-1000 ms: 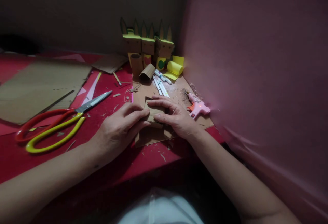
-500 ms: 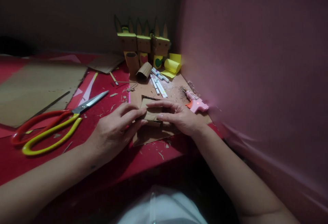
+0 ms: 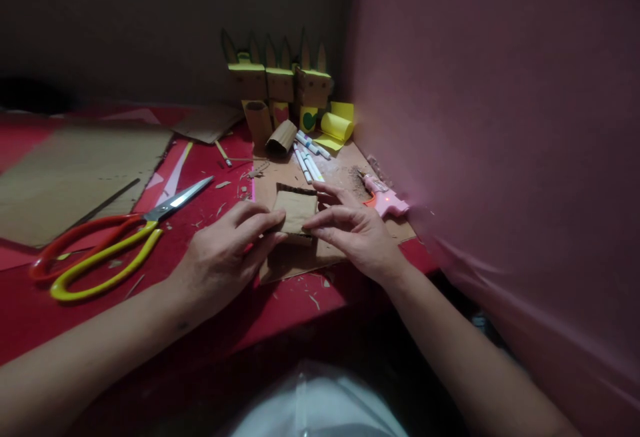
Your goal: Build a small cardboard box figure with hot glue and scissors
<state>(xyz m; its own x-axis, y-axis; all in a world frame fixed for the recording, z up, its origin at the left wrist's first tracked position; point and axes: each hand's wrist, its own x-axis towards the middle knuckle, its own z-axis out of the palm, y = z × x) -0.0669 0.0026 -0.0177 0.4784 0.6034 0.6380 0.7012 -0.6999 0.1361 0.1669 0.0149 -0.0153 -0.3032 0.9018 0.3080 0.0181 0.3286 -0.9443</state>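
A small square cardboard piece [image 3: 296, 210] with raised, rough edges is held between both hands, over a larger flat cardboard sheet [image 3: 300, 260]. My left hand [image 3: 225, 247] pinches its left side between thumb and fingers. At its right front corner, my right hand [image 3: 357, 230] grips it with thumb and fingertip, another finger reaching out behind. To the right of the piece lies a pink glue gun [image 3: 387, 198] with a small orange light. Several white markers [image 3: 309, 162] lie just behind the piece.
Scissors [image 3: 150, 217] with red and yellow handles lie on the red table [image 3: 210, 317] at left, beside a big cardboard sheet [image 3: 85, 164]. Behind stand cardboard figures with pointed ears [image 3: 280, 84], cardboard tubes [image 3: 281, 138] and rolled yellow paper [image 3: 337, 127]. Pink fabric [image 3: 500, 124] hangs at right.
My right hand has drawn back from the top of the cardboard piece to its right front corner, uncovering its upper face. My left hand stays at the left side.
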